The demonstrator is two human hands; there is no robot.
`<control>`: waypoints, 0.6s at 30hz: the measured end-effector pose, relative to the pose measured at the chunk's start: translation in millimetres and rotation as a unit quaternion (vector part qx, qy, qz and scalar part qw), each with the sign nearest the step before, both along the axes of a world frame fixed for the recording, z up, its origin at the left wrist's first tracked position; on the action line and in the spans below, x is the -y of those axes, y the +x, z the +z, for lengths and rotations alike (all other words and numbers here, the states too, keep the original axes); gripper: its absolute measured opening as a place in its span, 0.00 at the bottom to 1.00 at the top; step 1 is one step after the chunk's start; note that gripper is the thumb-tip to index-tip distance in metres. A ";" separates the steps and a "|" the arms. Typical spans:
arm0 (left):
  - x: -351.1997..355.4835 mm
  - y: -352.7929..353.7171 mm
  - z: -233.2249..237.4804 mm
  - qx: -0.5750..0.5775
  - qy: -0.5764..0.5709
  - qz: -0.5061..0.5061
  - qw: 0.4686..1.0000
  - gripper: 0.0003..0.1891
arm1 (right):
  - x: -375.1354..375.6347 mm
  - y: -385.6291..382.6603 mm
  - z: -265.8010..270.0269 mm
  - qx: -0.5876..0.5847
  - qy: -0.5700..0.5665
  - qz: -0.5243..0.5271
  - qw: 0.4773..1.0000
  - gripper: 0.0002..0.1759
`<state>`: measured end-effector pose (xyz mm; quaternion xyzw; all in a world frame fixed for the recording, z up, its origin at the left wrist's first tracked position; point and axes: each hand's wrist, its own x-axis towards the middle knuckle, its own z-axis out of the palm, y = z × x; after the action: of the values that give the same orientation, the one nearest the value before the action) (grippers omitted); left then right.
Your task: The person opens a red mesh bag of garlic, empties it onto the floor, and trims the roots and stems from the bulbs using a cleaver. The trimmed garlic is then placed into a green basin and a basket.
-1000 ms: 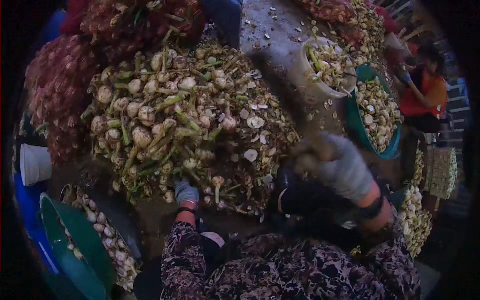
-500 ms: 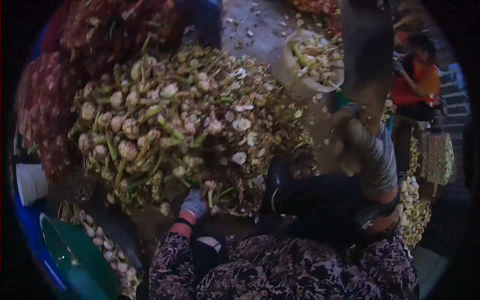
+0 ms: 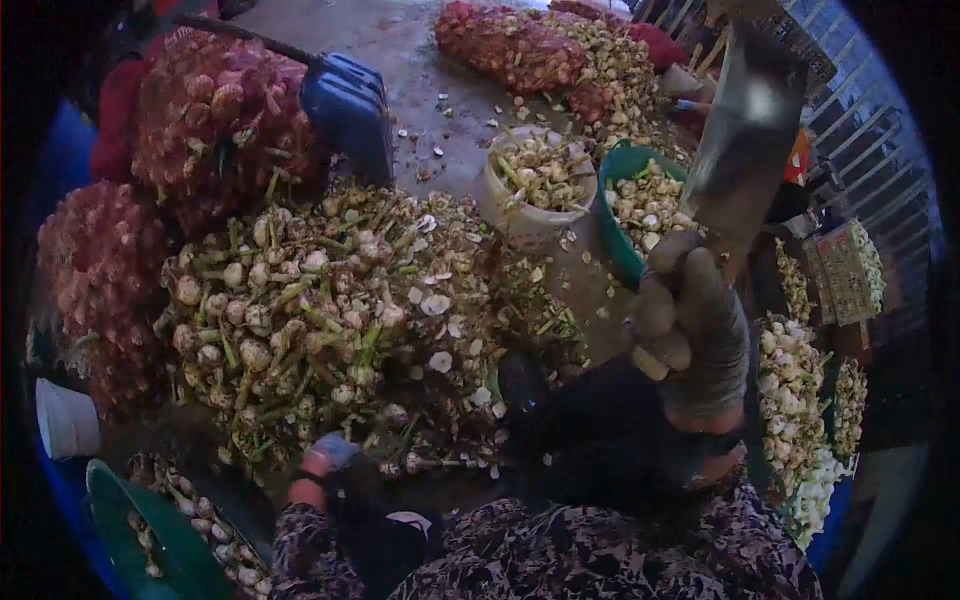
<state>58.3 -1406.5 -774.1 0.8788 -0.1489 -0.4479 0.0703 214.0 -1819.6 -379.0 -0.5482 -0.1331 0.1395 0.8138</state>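
Our gloved left hand [image 3: 325, 455] sits at the foot of the garlic heap [image 3: 320, 300], bulbs just beyond its fingertips; we cannot tell whether those fingers are curled. Past a white bucket [image 3: 530, 190], our right hand [image 3: 690, 330] clamps its fingers around a cleaver [image 3: 745, 140], blade upright above the knuckles.

Readable text: none in view.
Cleaver [image 3: 745, 140] raised above the right hand [image 3: 690, 330]: blade blurred, no mark legible.
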 end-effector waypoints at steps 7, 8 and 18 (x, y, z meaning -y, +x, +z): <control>70.5 36.5 167.9 -0.200 -0.412 0.721 0.520 0.13 | -4.2 13.2 -26.1 -0.050 0.174 -0.014 0.983 0.16; 94.3 47.9 179.9 -0.191 -0.453 0.725 0.482 0.13 | -7.9 11.8 -22.6 -0.096 0.142 -0.049 0.984 0.15; 240.6 261.2 173.6 -0.190 -0.659 0.546 0.481 0.13 | 44.4 19.5 -35.5 -0.205 0.164 -0.053 0.963 0.15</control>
<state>319.5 -1647.0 -600.5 0.3722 0.1269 -0.2460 0.8859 233.5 -1863.9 -414.5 -0.3729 0.0444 0.1819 0.9088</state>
